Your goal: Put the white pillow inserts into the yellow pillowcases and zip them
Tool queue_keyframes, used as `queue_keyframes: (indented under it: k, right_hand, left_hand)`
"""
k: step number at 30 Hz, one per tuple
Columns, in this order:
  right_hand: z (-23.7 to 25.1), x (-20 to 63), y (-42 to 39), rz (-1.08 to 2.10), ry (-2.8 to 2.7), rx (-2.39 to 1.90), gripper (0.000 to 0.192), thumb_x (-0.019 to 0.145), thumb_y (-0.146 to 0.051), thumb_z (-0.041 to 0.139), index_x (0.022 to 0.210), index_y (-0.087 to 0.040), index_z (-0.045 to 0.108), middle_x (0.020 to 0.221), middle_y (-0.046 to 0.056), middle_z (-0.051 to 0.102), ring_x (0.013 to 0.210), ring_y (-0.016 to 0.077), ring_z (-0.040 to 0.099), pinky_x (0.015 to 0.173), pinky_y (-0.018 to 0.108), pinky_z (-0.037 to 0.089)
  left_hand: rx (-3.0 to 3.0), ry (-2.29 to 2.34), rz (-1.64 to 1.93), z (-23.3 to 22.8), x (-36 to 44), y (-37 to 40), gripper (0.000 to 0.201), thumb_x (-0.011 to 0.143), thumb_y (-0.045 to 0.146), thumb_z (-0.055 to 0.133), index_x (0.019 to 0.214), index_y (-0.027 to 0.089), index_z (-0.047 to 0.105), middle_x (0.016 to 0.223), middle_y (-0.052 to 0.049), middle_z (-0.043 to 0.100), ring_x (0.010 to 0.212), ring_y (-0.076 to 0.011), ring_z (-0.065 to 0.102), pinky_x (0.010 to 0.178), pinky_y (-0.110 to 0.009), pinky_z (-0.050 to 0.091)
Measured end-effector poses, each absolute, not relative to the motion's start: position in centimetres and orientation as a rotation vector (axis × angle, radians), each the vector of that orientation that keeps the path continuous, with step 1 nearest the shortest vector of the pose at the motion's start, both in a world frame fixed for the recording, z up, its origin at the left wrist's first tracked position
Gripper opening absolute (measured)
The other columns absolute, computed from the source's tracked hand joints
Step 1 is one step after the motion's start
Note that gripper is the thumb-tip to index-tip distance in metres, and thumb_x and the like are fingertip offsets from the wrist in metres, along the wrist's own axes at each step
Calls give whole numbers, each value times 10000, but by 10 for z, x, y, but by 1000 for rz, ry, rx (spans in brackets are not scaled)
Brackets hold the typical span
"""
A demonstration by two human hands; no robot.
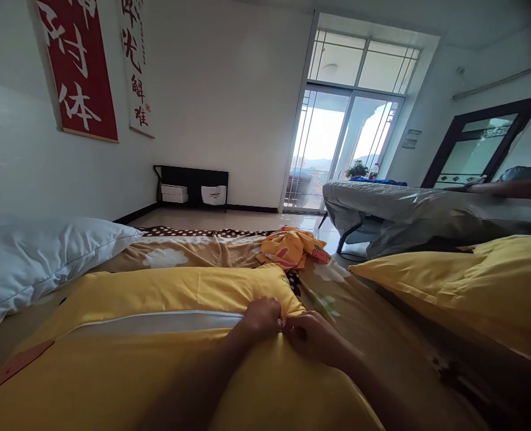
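A pillow in a yellow pillowcase (157, 287) lies across the bed in front of me, with a strip of white pillow (157, 323) showing through its long opening. My left hand (260, 316) pinches the yellow fabric at the right end of that opening. My right hand (314, 336) meets it there, fingers closed on the same edge, perhaps on a zip pull that is too small to make out.
A bare white pillow (36, 257) lies at the left. A second yellow pillow (472, 281) lies at the right, and a crumpled orange patterned cloth (292, 246) sits further up the bed. Beyond stands a grey covered bed (404, 209), where another person's arm (503, 188) rests.
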State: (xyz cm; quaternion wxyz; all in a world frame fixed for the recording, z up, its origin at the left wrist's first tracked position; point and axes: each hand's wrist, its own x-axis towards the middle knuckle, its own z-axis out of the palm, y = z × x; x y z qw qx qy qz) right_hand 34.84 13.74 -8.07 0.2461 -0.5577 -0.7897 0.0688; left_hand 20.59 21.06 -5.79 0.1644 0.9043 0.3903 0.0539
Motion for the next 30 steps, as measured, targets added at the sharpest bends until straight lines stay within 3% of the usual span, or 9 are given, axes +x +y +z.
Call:
queue_keyframes:
  k: [4, 8, 12, 15, 20, 26, 30]
  right_hand:
    - [-81, 353, 140, 313, -2112, -1562, 224, 665, -117, 482, 733, -182, 685, 532, -41, 491, 521, 77, 387, 529, 203, 277]
    - [-84, 361, 146, 475, -1979, -1580, 231, 685, -158, 494, 805, -167, 692, 524, -55, 425, 518, 82, 365, 522, 207, 281]
    - [-90, 366, 154, 436, -1883, -1612, 365, 679, -156, 488, 1009, -143, 643, 526, -79, 390, 518, 87, 353, 530, 212, 283]
    - [-93, 365, 156, 357, -1926, -1707, 400, 690, -191, 512, 1057, -134, 659, 531, -63, 443, 519, 94, 368, 527, 223, 276]
    - [-94, 359, 153, 279, -1961, -1728, 341, 774, -263, 486, 992, -129, 712, 511, -33, 497, 500, 90, 375, 514, 226, 273]
    - [-95, 353, 150, 145, -2019, -1691, 283, 816, -229, 429, 736, -170, 694, 556, -9, 567, 515, 85, 397, 518, 214, 272]
    - [-96, 352, 149, 109, -2017, -1708, 267, 811, -231, 446, 767, -190, 706, 553, -5, 589, 510, 95, 435, 529, 215, 287]
  left_hand:
    - [2616, 1130, 136, -54, 205, 206, 283, 819, 285, 514, 983, 138, 691, 1055, -143, 682, 1004, -294, 635, 846, -382, 502]
    - [2621, 1088, 56, -52, 204, 208, 227, 774, 264, 577, 947, 169, 691, 993, -104, 701, 950, -265, 653, 811, -337, 516]
    - [2622, 1115, 97, -56, 205, 210, 232, 786, 232, 529, 948, 179, 687, 1011, -96, 695, 972, -246, 644, 835, -317, 504]
    - [2620, 1131, 138, -60, 206, 211, 281, 802, 258, 486, 985, 166, 678, 1062, -110, 679, 1001, -250, 632, 848, -318, 497]
    - [2614, 1133, 132, -64, 207, 212, 324, 824, 259, 435, 1028, 165, 667, 1076, -113, 675, 1013, -254, 629, 846, -322, 494]
    - [2637, 1143, 122, -62, 206, 210, 337, 826, 262, 447, 1059, 139, 658, 1080, -148, 668, 1017, -289, 626, 850, -362, 495]
    - [2642, 1127, 94, -61, 206, 212, 282, 800, 266, 500, 992, 163, 678, 1042, -131, 679, 995, -278, 636, 833, -344, 503]
